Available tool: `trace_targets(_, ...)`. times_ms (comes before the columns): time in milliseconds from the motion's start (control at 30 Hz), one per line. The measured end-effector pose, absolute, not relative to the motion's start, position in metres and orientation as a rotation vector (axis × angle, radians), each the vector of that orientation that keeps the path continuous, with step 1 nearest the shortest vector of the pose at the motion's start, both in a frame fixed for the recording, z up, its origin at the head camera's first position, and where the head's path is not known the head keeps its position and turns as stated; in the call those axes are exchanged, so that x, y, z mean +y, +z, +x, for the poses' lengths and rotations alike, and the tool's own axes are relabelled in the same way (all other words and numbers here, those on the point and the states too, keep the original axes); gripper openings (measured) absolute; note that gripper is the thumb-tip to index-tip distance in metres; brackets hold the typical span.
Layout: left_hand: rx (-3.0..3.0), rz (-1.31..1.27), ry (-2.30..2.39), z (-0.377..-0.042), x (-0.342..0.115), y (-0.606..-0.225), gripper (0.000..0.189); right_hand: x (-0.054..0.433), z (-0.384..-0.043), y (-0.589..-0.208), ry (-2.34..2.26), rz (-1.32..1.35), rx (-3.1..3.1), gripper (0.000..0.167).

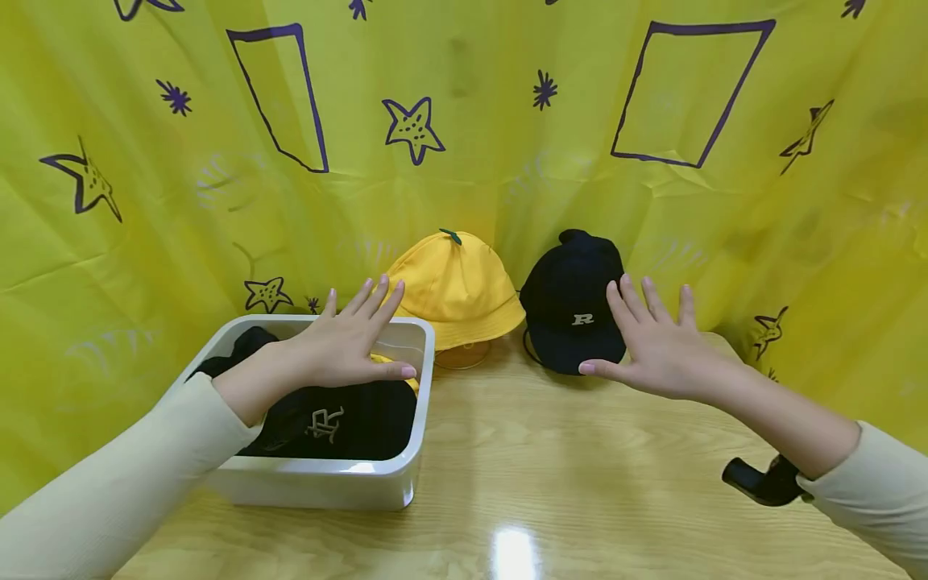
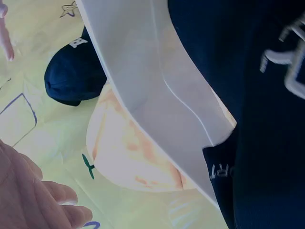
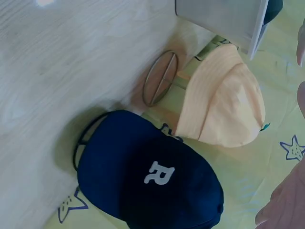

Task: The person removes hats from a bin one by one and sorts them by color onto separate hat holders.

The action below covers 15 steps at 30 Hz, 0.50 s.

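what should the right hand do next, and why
Perhaps ease the right hand in and grip the black cap beside the yellow hat: the fingers are spread and hold nothing, and the right wrist view shows nothing covering that cap's front.

Yellow curtain (image 1: 493, 105), loosely folded, spanning the full width of the head view behind the table (image 1: 616, 467). Its motifs are drawn in dark purple line: a slanted four-sided left outline (image 1: 279, 101) and a broader right outline (image 1: 692, 93); between them, a dotted central star (image 1: 415, 129) and, to its upper right, a spiky burst (image 1: 544, 89). Near the left margin, a larger star (image 1: 90, 185) is bent by a fold; a smaller star (image 1: 267, 295) lies lower. Pale streaked marks (image 1: 681, 254), possibly print, are too faint to identify. Tabletop light wood-grained, with a white reflection (image 1: 515, 554) at the view's bottom.
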<state>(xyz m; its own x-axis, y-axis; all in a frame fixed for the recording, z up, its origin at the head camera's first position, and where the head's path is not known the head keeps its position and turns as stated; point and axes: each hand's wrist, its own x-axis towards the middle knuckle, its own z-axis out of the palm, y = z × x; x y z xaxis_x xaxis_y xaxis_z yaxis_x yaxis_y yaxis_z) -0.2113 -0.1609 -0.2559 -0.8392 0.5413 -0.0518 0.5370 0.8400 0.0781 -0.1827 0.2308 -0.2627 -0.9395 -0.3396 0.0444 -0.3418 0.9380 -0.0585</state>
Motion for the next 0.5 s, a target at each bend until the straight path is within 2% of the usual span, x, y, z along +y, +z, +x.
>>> trace_targets(500, 2.994, 0.856, 0.051, -0.190, -0.188, -0.243, 0.107, 0.185, -0.182, -0.253, 0.089, 0.661, -3.001, 0.110)
